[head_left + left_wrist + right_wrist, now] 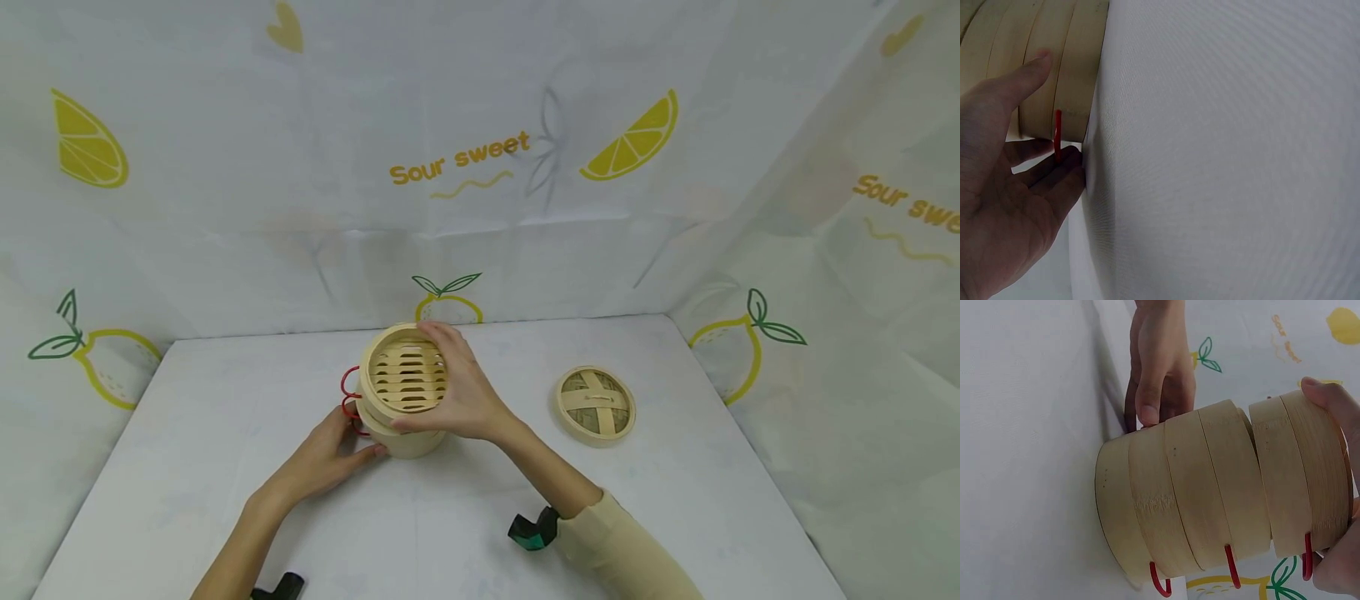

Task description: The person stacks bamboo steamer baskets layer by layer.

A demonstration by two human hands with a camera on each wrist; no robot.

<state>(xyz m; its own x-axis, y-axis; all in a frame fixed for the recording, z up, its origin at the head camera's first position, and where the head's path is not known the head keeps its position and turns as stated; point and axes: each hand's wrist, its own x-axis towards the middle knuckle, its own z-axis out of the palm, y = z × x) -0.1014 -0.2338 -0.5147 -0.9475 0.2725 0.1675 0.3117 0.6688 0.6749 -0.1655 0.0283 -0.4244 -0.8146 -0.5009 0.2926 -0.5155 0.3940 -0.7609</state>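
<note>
A small stack of round bamboo steamer baskets stands on the table, with red loop handles (1233,565) on one side. My right hand (468,396) grips the top basket (405,367) by its rim, thumb in front and fingers at the back. That basket tilts, showing its slatted floor, and a narrow gap parts it from the lower baskets (1166,500) in the right wrist view. Low on the stack, my left hand (326,450) holds the lower baskets. In the left wrist view its thumb (1029,75) lies along the bamboo wall, its fingers near a red handle.
A round woven bamboo lid (597,404) lies on the white table (465,533), right of the stack. Behind stands a white cloth (337,208) printed with lemons. Black devices (536,530) sit at both wrists.
</note>
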